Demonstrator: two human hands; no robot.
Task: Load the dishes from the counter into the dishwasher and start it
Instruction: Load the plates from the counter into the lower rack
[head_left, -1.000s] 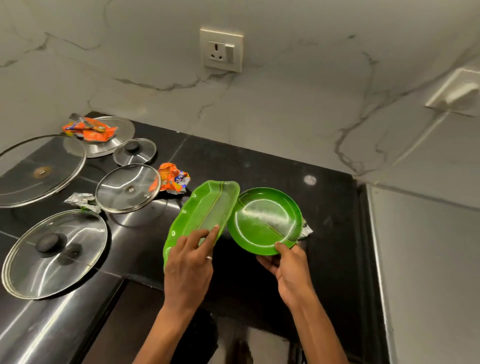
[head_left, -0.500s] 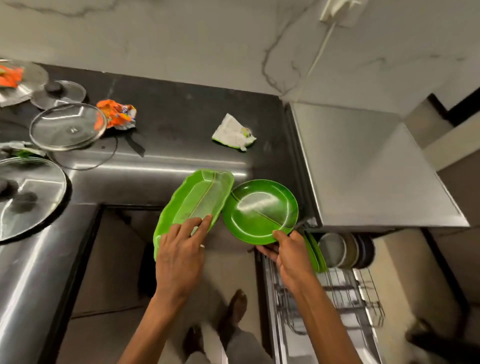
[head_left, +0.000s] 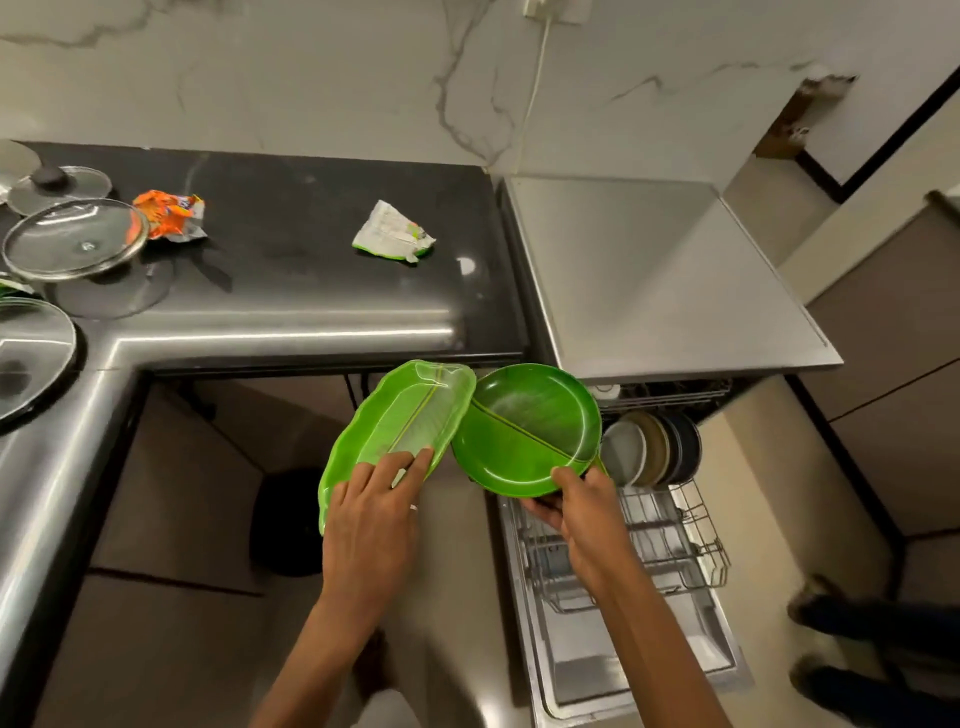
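My left hand (head_left: 375, 506) holds a green leaf-shaped tray (head_left: 410, 415) by its near end, fingers lying on its inside. A round green plate (head_left: 524, 426) is pinched at its near rim by my right hand (head_left: 576, 512). Both dishes hang in the air past the counter's front edge, touching side by side. Under my right hand the dishwasher's wire rack (head_left: 670, 540) is pulled out over the open door (head_left: 639, 670). Several plates (head_left: 652, 448) stand upright at the rack's back.
The black counter (head_left: 291, 291) bears glass lids (head_left: 72, 239), an orange wrapper (head_left: 167, 214) and a crumpled white wrapper (head_left: 393, 238). The dishwasher's steel top (head_left: 660, 280) lies to the right. Someone's feet (head_left: 852, 649) stand at the lower right. A dark bin (head_left: 288, 519) sits on the floor.
Both hands have carried the two green dishes off the counter, toward me and to the right. The view has swung right and down, so the open dishwasher rack now shows.
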